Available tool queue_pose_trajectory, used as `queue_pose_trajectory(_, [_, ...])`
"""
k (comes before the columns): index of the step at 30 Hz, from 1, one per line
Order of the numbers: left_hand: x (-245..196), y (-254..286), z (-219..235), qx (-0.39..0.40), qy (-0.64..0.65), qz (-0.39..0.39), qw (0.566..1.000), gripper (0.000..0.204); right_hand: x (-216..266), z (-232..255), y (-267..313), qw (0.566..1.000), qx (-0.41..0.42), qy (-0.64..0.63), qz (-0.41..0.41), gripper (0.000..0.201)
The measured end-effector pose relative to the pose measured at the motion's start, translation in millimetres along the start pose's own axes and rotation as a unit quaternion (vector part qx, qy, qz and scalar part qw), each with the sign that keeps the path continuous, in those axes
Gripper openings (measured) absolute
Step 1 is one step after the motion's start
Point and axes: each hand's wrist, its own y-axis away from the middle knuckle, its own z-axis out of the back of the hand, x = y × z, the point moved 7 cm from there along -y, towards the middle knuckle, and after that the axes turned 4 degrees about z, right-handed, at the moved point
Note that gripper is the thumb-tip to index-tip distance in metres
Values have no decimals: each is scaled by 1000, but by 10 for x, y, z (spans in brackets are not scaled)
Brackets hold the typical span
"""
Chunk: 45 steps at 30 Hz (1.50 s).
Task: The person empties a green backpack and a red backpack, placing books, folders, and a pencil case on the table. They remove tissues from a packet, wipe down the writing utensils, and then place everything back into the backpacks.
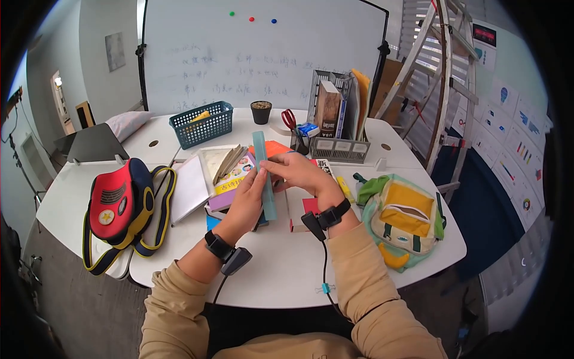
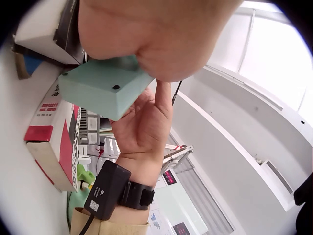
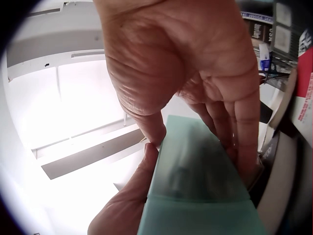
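Note:
A long teal plastic pencil case (image 1: 270,206) stands on a slant between my two hands, above the books at the middle of the table. My left hand (image 1: 245,200) grips it from the left, thumb up along its side. From the right, my right hand (image 1: 306,175) pinches it, thumb at one edge and fingers round the far side. In the right wrist view the pencil case (image 3: 195,166) has a translucent section with dark shapes inside and a seam across it. The left wrist view shows its solid end (image 2: 93,90).
Books and papers (image 1: 194,182) lie beneath and behind the hands. A red and navy bag (image 1: 113,203) sits at left, a green and yellow backpack (image 1: 400,218) at right. Farther back are a blue basket (image 1: 203,124), a plant pot (image 1: 260,112), a pen holder with scissors (image 1: 299,142) and a file rack (image 1: 341,149).

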Motion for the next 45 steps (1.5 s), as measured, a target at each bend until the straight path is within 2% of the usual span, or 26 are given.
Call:
queue_pose_trajectory(3, [-84, -88, -75, -10, -40, -12, 999, 55, -28, 72, 31, 997, -27, -66, 2, 61])
queue_pose_trajectory(4, [-59, -130, -89, -6, -38, 21, 999, 57, -44, 109, 45, 996, -37, -85, 0, 59])
queue_pose_trajectory(6, [40, -194, -106, 3, -31, 90, 995, 60, -309, 222, 38, 991, -4, -116, -58, 59])
queue_pose_trajectory(9, [280, -159, -42, 11, -114, 154, 981, 63, -495, 314, 145, 985, 40, -132, -103, 59])
queue_pose_trajectory(12, [147, -95, -79, 21, -238, 139, 961, 65, -545, 313, 202, 979, 53, -151, -123, 53])
queue_pose_trajectory(15, [-11, -40, -142, 10, -285, 135, 949, 63, -539, 291, 208, 975, 48, -166, -137, 49])
queue_pose_trajectory(18, [17, -45, -162, 5, -289, 85, 954, 62, -536, 291, 182, 978, 46, -167, -119, 51])
queue_pose_trajectory(21, [33, -38, -224, 32, -271, 47, 961, 61, -592, 311, 145, 978, 46, -173, -108, 52])
queue_pose_trajectory(24, [138, -127, -131, -29, -247, 39, 968, 61, -654, 335, 110, 975, 31, -186, -119, 51])
queue_pose_trajectory(27, [168, -147, -136, -52, -235, 52, 969, 62, -699, 350, 90, 974, 18, -189, -125, 52])
queue_pose_trajectory(30, [154, -148, -141, -44, -224, 51, 972, 63, -727, 362, 69, 975, 9, -179, -130, 57])
queue_pose_trajectory(33, [88, -170, -130, -61, -338, 9, 939, 64, -723, 458, 65, 985, -10, -116, -126, 64])
queue_pose_trajectory(34, [142, -194, -79, -58, -309, 19, 949, 66, -713, 487, 67, 989, -17, -86, -122, 66])
queue_pose_trajectory(36, [266, -267, 36, -52, -251, 40, 966, 70, -723, 441, 50, 986, -27, -112, -124, 68])
queue_pose_trajectory(39, [150, -233, 24, -82, -315, 26, 945, 66, -723, 458, 44, 986, -35, -104, -126, 67])
queue_pose_trajectory(42, [188, -249, 74, -95, -307, 24, 947, 70, -576, 491, 127, 987, -70, -39, -137, 71])
queue_pose_trajectory(45, [38, -181, 66, -137, -339, 19, 930, 86, -414, 515, 186, 986, -102, -6, -129, 78])
